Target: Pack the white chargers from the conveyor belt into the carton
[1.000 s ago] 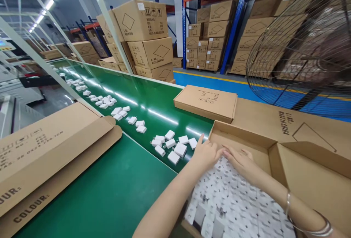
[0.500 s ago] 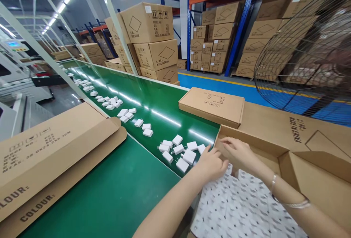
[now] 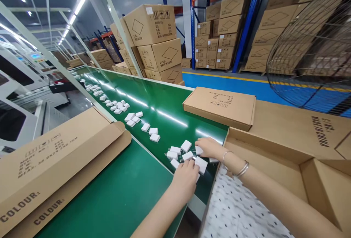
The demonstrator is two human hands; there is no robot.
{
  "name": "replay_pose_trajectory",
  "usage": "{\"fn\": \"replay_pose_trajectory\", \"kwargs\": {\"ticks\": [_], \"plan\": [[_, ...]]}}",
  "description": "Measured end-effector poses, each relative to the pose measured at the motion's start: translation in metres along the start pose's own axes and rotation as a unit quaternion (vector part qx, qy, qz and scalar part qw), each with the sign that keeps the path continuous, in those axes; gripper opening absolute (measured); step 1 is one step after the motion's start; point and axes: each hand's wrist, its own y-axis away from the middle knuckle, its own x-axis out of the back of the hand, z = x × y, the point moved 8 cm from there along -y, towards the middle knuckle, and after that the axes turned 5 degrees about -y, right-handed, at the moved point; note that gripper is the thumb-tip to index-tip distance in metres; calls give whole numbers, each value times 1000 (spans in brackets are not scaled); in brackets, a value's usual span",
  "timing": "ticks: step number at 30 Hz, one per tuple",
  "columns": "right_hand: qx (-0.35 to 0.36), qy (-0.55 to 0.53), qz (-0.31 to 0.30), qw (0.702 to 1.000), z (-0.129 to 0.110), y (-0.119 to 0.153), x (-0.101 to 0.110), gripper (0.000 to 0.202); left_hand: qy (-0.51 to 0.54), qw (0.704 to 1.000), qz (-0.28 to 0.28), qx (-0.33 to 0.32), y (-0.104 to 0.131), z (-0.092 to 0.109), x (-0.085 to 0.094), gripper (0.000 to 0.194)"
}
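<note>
White plug chargers (image 3: 186,146) lie in a loose cluster on the green conveyor belt (image 3: 170,121). My right hand (image 3: 210,148) reaches over the far side of this cluster, its fingers closed on one white charger (image 3: 199,151). On the near side, my left hand (image 3: 185,179) has its fingers bent down over another charger (image 3: 197,178), mostly hidden beneath them. A larger-looking white charger (image 3: 201,165) sits between the two hands. Below my right forearm is a white surface (image 3: 236,208) with rows of small dark marks; what it is made of I cannot tell.
An open cardboard box (image 3: 268,154) stands to the right, a closed flat carton (image 3: 219,106) behind it. Flattened-looking cartons (image 3: 60,157) lie at left. More chargers (image 3: 120,106) trail up the belt. A wire fan guard (image 3: 309,55) and stacked cartons (image 3: 159,51) stand beyond.
Both hands have moved left from above the open box's near corner to the charger cluster. They have come apart and lowered onto chargers. The view has shifted slightly.
</note>
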Motion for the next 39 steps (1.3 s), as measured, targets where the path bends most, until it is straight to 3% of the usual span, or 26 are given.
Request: {"fn": "replay_pose_trajectory", "kwargs": {"ticks": [4, 6, 8, 9, 11, 14, 16, 19, 24, 27, 32, 34, 39], "plan": [[-10, -78, 64, 995, 12, 14, 31, 23, -15, 999, 7, -29, -8, 14, -7, 60], [4, -131, 75, 989, 15, 35, 46, 25, -35, 997, 16, -72, -16, 24, -9, 63], [10, -258, 83, 963, 18, 65, 58, 31, -56, 994, 22, -94, -23, 29, -13, 57], [-1, -347, 85, 934, 21, 82, 60, 36, -65, 992, 24, -102, -25, 30, -15, 56], [-56, -531, 76, 842, 29, 118, 53, 44, -74, 989, 26, -126, -28, 33, -17, 62], [-140, -678, 67, 718, 36, 164, 30, 45, -71, 982, 23, -173, -27, 37, -17, 82], [-159, -723, 87, 666, 40, 183, 21, 48, -65, 981, 21, -181, -26, 37, -16, 81], [-154, -753, 103, 631, 41, 194, 19, 59, -56, 982, 26, -178, -26, 37, -11, 74], [-144, -740, 93, 650, 45, 194, 21, 66, -40, 986, 46, -153, -28, 36, -4, 72], [-87, -734, 71, 670, 41, 192, 22, 58, -41, 988, 47, -138, -29, 38, -7, 70], [-41, -741, 43, 669, 32, 191, 31, 52, -31, 990, 43, -131, -26, 41, -9, 67], [-67, -693, 58, 715, 39, 187, 39, 50, -17, 991, 24, -127, -25, 40, -8, 61], [-185, -388, 130, 894, 74, 162, 51, 30, 0, 990, 3, -140, -27, 40, -2, 52]]}}
